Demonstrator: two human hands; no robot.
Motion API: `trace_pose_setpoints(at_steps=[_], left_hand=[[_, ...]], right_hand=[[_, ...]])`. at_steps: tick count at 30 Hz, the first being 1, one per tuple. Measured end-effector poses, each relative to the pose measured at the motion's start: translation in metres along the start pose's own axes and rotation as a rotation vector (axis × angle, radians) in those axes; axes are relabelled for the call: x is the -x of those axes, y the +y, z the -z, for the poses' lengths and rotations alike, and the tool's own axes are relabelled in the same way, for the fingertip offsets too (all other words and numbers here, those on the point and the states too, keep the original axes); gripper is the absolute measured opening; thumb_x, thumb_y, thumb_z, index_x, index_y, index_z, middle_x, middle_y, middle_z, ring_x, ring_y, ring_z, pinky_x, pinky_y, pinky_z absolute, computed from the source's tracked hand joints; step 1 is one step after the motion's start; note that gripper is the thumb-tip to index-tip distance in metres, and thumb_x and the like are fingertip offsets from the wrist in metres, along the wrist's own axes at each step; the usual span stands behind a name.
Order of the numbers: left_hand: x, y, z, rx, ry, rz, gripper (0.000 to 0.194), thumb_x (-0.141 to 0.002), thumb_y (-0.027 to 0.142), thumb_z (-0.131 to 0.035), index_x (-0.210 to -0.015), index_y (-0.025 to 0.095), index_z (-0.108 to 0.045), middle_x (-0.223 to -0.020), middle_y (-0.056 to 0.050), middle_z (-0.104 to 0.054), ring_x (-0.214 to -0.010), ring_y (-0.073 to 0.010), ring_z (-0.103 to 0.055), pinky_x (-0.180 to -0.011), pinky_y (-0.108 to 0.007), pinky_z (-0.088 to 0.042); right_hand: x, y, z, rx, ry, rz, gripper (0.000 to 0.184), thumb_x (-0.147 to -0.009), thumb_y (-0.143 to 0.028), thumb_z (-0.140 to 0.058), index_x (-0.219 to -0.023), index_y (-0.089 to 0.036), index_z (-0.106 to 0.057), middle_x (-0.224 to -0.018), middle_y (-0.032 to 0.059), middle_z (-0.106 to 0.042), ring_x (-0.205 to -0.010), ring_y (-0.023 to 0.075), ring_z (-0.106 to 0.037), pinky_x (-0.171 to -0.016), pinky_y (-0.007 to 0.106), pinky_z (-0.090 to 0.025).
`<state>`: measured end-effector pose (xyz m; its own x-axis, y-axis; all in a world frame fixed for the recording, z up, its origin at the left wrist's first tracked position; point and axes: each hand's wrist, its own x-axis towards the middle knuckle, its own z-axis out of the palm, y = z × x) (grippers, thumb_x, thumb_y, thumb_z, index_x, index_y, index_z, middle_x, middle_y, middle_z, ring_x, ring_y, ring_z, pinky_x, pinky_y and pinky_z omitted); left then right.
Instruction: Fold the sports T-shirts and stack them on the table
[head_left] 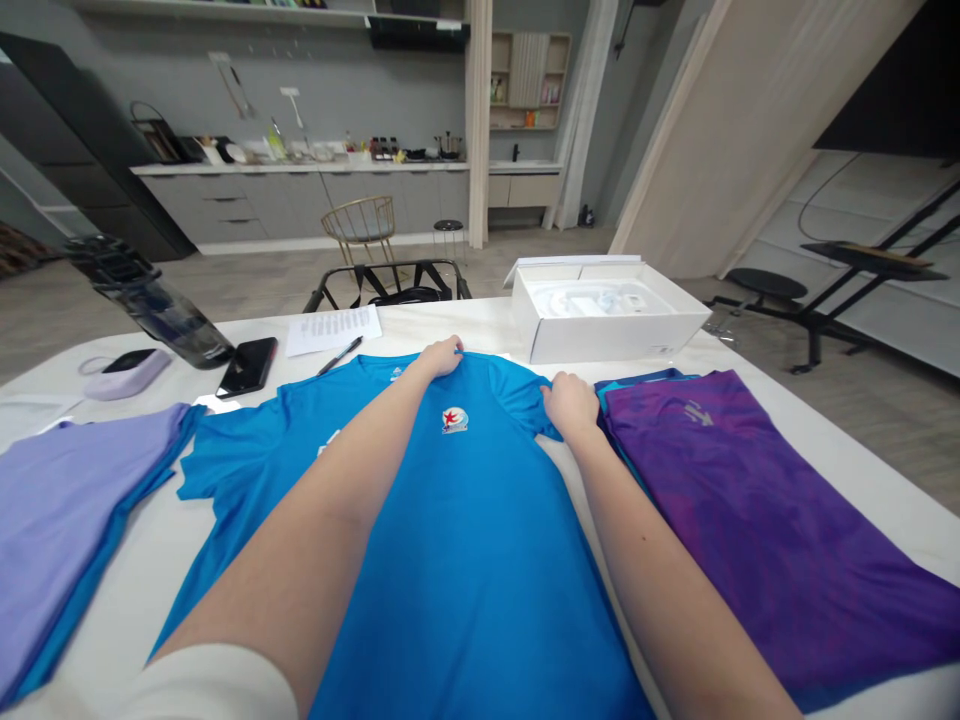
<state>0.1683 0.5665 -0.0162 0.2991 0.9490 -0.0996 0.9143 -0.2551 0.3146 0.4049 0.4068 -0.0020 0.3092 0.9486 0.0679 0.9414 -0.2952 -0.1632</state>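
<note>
A blue T-shirt (465, 530) lies spread on the white table, its collar at the far side and a small round red-and-white logo on its chest. My left hand (441, 357) is closed on the collar edge, fingers pinching the cloth. At the right sleeve, my right hand (571, 404) grips the fabric near the cuff. The left forearm crosses over the shirt and hides part of a white print. Beside my right arm lies a folded purple shirt (757, 530) on top of other blue garments. Folded lavender clothing (67, 510) with blue cloth beneath it lies on the left.
An open white box (611, 325) stands at the table's far side. Toward the back left are a water bottle (169, 315), a phone (248, 367), a lilac device (127, 375), a pen (341, 356) and a printed sheet (334, 330). A chair (390, 285) stands behind the table.
</note>
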Motion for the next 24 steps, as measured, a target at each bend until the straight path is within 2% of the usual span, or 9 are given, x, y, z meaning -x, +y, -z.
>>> trace_pose_setpoints(at_steps=[4, 7, 10, 13, 16, 18, 19, 21, 24], left_hand=[[0.000, -0.006, 0.006, 0.105, 0.032, -0.033, 0.025, -0.087, 0.026, -0.059, -0.110, 0.021, -0.067, -0.105, -0.008, -0.074, -0.093, -0.0224, -0.068, -0.085, -0.031, -0.051], [0.006, -0.017, 0.022, 0.187, 0.082, -0.095, 0.024, -0.087, 0.027, -0.059, -0.109, 0.020, -0.068, -0.100, -0.005, -0.073, -0.086, -0.0184, -0.067, -0.079, -0.026, -0.051], [0.011, -0.031, 0.042, 0.267, 0.132, -0.185, 0.017, -0.082, 0.025, -0.065, -0.096, 0.019, -0.071, -0.097, -0.003, -0.072, -0.086, -0.0178, -0.065, -0.079, -0.026, -0.049], [0.021, -0.045, 0.054, 0.389, 0.182, -0.235, 0.011, -0.078, 0.021, -0.067, -0.088, 0.017, -0.071, -0.093, -0.003, -0.072, -0.085, -0.0170, -0.064, -0.080, -0.026, -0.049], [0.048, -0.058, 0.051, 0.540, 0.237, -0.108, 0.026, -0.082, 0.025, -0.066, -0.107, 0.019, -0.068, -0.096, -0.003, -0.073, -0.078, -0.0149, -0.065, -0.074, -0.025, -0.050], [0.076, -0.068, 0.045, 0.612, 0.197, 0.030, 0.035, -0.088, 0.037, -0.062, -0.118, 0.019, -0.062, -0.096, -0.005, -0.074, -0.073, -0.0158, -0.066, -0.069, -0.026, -0.050], [0.093, -0.073, 0.041, 0.611, 0.154, 0.082, 0.038, -0.090, 0.046, -0.059, -0.117, 0.018, -0.062, -0.094, -0.006, -0.074, -0.073, -0.0176, -0.067, -0.068, -0.027, -0.051], [0.127, -0.081, 0.035, 0.514, 0.077, 0.113, 0.050, -0.089, 0.063, -0.052, -0.107, 0.019, -0.065, -0.094, -0.010, -0.075, -0.082, -0.0242, -0.070, -0.071, -0.031, -0.052], [0.171, -0.084, 0.029, 0.270, 0.059, 0.128, 0.060, -0.081, 0.075, -0.055, -0.103, 0.021, -0.066, -0.104, -0.014, -0.074, -0.099, -0.0341, -0.070, -0.079, -0.037, -0.052]], right_hand=[[0.004, -0.006, 0.021, -0.157, -0.005, -0.035, 0.030, -0.095, -0.042, -0.056, -0.108, -0.019, -0.069, -0.104, 0.0166, -0.071, -0.102, 0.0326, -0.067, -0.087, 0.040, -0.050], [0.011, -0.018, 0.047, -0.371, 0.020, 0.047, 0.027, -0.090, -0.045, -0.064, -0.100, -0.021, -0.072, -0.097, 0.0115, -0.073, -0.099, 0.0303, -0.068, -0.085, 0.036, -0.050], [0.030, -0.048, 0.076, -0.604, -0.062, 0.187, 0.027, -0.084, -0.044, -0.069, -0.093, -0.018, -0.072, -0.087, 0.0072, -0.072, -0.086, 0.0256, -0.068, -0.077, 0.032, -0.050], [0.059, -0.097, 0.092, -0.756, -0.161, 0.341, 0.026, -0.084, -0.043, -0.069, -0.089, -0.018, -0.071, -0.080, 0.0029, -0.070, -0.072, 0.0189, -0.064, -0.069, 0.027, -0.048], [0.075, -0.141, 0.083, -0.787, -0.329, 0.516, 0.032, -0.089, -0.050, -0.062, -0.089, -0.020, -0.072, -0.075, 0.0005, -0.069, -0.064, 0.0152, -0.059, -0.063, 0.025, -0.045], [0.067, -0.155, 0.063, -0.729, -0.385, 0.564, 0.037, -0.096, -0.051, -0.052, -0.091, -0.020, -0.072, -0.075, 0.0012, -0.069, -0.064, 0.0157, -0.059, -0.063, 0.026, -0.046], [0.057, -0.157, 0.052, -0.678, -0.346, 0.570, 0.036, -0.098, -0.047, -0.050, -0.093, -0.019, -0.072, -0.079, 0.0022, -0.070, -0.069, 0.0167, -0.061, -0.067, 0.027, -0.047], [0.031, -0.155, 0.028, -0.541, -0.151, 0.527, 0.026, -0.097, -0.029, -0.048, -0.105, -0.019, -0.072, -0.094, 0.0054, -0.070, -0.088, 0.0193, -0.064, -0.083, 0.029, -0.049], [-0.012, -0.150, -0.003, -0.342, -0.060, 0.537, 0.043, -0.093, -0.015, -0.046, -0.131, -0.023, -0.063, -0.120, 0.0106, -0.062, -0.109, 0.0224, -0.060, -0.101, 0.034, -0.046]])
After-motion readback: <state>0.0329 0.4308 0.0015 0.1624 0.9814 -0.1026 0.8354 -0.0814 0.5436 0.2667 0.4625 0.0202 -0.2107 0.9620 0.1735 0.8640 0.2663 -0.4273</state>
